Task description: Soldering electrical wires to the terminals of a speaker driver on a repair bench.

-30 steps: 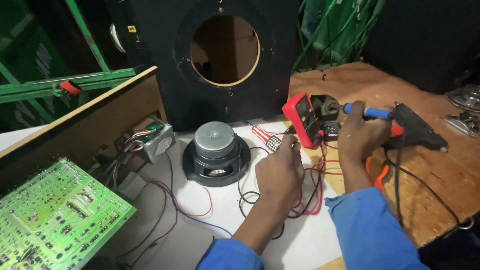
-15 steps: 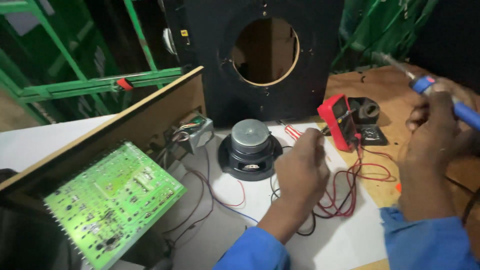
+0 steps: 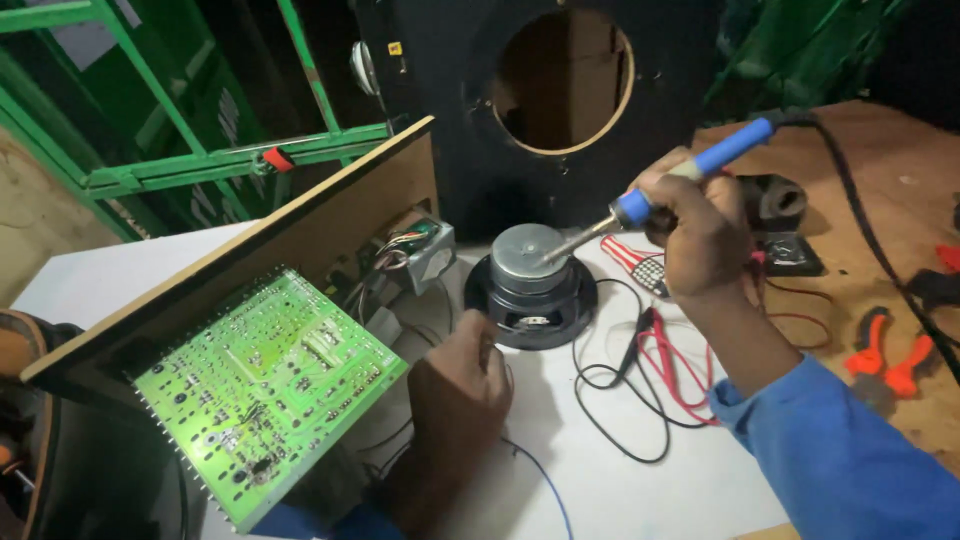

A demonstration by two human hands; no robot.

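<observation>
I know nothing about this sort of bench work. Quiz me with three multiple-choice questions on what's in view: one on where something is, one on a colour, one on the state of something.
1. Where does the tip of the soldering iron point?
A. over the round speaker
B. at the pliers
C. into the cabinet hole

2. What colour is the circuit board?
A. red
B. green
C. white

3. How does the right hand stand?
A. lying flat and open on the table
B. closed round the iron's handle
C. holding the pliers

Answers:
1. A: the metal tip hangs over the magnet of the speaker.
2. B: its whole face is bright green.
3. B: its fingers wrap the blue handle, while the orange-handled pliers lie untouched on the wooden bench.
</observation>
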